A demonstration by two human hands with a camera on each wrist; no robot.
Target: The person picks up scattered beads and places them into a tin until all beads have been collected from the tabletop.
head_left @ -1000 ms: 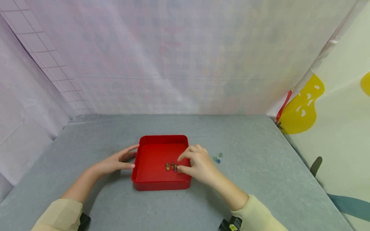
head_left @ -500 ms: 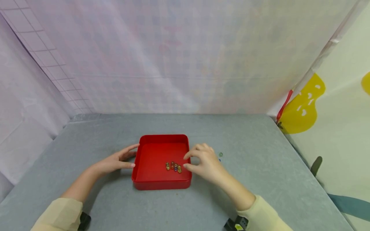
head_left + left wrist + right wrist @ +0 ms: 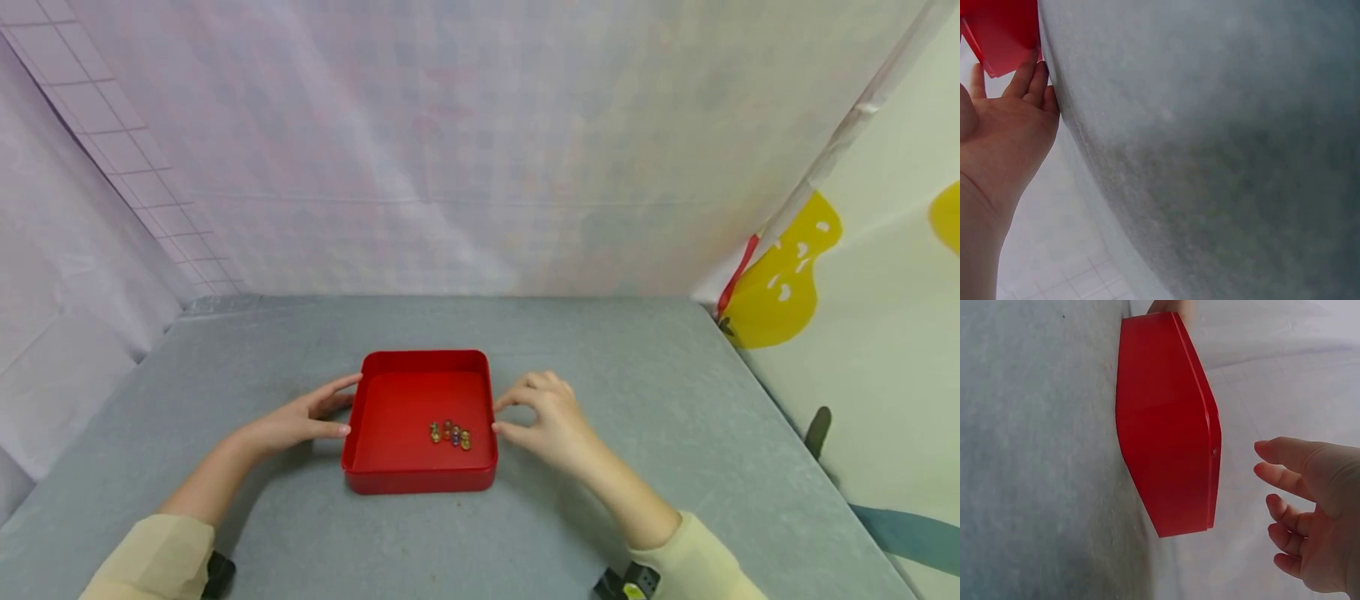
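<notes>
A square red tray (image 3: 416,387) with raised walls lies on the grey tabletop. Several small glass marbles (image 3: 456,437), mostly amber with a bluish one, cluster in its right front part. My left hand (image 3: 303,421) rests against the tray's left wall, thumb and fingers stretched out; the left wrist view shows its fingertips at the red wall (image 3: 1007,44). Beside the right wall is my right hand (image 3: 551,425), fingers loosely bent and nothing between them. In the right wrist view, that hand (image 3: 1322,515) stands apart from the tray (image 3: 1163,419).
The grey tabletop (image 3: 450,550) reaches back to a pale hanging sheet (image 3: 465,167). At the right is a white sheet with a yellow printed shape (image 3: 780,287). A dark wrist device (image 3: 630,581) sits by the right sleeve.
My right hand has moved right, from over the marbles to outside the tray's right wall. It now hides the loose green and blue marbles seen earlier on the table. The left hand stays put.
</notes>
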